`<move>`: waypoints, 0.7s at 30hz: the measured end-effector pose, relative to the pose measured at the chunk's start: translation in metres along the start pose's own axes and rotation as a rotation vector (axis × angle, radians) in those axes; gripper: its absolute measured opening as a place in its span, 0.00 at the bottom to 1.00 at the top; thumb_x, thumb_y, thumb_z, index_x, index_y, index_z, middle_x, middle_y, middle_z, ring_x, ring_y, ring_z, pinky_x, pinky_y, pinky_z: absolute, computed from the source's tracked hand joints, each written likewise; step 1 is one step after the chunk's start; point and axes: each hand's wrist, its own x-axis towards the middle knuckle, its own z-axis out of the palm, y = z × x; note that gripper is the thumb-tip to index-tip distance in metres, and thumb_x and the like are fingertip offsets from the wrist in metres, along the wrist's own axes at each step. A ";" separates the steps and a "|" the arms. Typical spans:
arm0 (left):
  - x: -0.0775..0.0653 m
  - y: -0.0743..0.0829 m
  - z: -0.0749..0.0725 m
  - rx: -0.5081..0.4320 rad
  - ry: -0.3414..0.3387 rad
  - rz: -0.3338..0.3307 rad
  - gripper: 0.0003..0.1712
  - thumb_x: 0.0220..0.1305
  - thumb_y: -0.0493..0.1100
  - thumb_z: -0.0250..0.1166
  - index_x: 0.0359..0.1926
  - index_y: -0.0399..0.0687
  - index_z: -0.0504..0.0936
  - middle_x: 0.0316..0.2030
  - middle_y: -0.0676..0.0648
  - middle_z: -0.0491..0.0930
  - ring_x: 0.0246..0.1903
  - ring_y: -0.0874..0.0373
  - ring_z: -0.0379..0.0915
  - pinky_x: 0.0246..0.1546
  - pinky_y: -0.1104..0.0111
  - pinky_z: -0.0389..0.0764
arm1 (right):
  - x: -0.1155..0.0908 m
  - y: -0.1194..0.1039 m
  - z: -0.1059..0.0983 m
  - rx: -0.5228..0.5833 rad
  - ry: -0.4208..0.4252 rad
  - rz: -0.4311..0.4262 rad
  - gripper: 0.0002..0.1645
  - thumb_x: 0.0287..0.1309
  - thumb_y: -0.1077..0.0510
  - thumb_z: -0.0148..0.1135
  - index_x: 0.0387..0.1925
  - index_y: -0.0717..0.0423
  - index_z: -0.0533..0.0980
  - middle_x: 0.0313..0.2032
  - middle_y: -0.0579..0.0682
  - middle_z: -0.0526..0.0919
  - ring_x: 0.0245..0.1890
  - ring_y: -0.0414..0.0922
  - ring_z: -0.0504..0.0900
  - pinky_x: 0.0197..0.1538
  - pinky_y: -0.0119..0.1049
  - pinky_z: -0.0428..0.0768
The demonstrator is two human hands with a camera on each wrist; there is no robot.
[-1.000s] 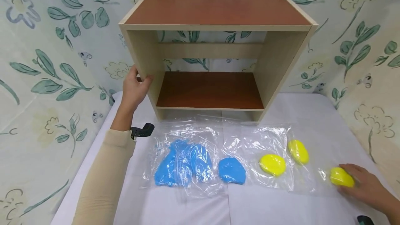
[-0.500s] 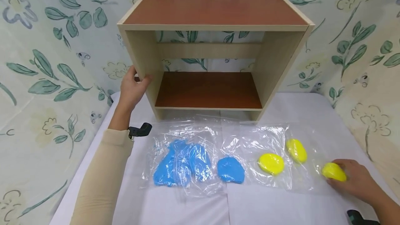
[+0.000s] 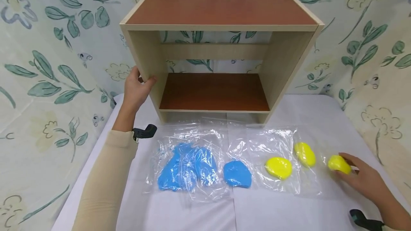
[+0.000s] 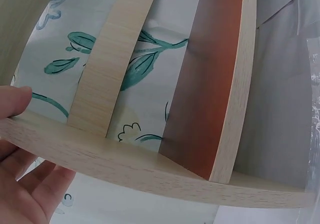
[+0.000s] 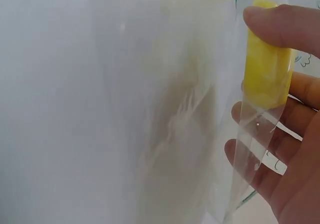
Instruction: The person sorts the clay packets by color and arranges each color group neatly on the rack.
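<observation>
Head view, upper middle: wooden shelf [image 3: 221,10], upright, likely stiff and the heaviest thing here; best held by a side panel [image 3: 146,52], as the left hand [image 3: 136,90] grips it, round the edge. Lower right: right hand [image 3: 366,181] pinches a yellow lump [image 3: 338,164] through clear film [image 5: 256,125]. Lump probably light, soft, easily dented; film maybe slippery. Broad faces suit holding.

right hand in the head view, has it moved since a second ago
Yes: the right hand, holding a yellow lump, has moved left and up in the image, closer to the shelf unit, which stays put.
</observation>
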 end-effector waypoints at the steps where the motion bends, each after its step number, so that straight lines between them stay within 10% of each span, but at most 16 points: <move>1: 0.000 0.000 0.000 0.003 -0.004 -0.004 0.38 0.66 0.53 0.61 0.74 0.59 0.59 0.73 0.50 0.63 0.71 0.48 0.65 0.64 0.50 0.74 | 0.000 -0.001 0.000 0.011 0.001 -0.008 0.48 0.59 0.46 0.68 0.67 0.74 0.59 0.60 0.79 0.66 0.55 0.71 0.66 0.48 0.64 0.73; 21: -0.001 0.002 0.001 -0.014 -0.022 -0.014 0.36 0.68 0.51 0.59 0.73 0.56 0.60 0.72 0.47 0.64 0.70 0.45 0.65 0.65 0.48 0.73 | 0.004 -0.028 -0.011 0.078 0.023 -0.047 0.50 0.62 0.44 0.65 0.71 0.70 0.56 0.63 0.78 0.64 0.58 0.71 0.63 0.52 0.69 0.70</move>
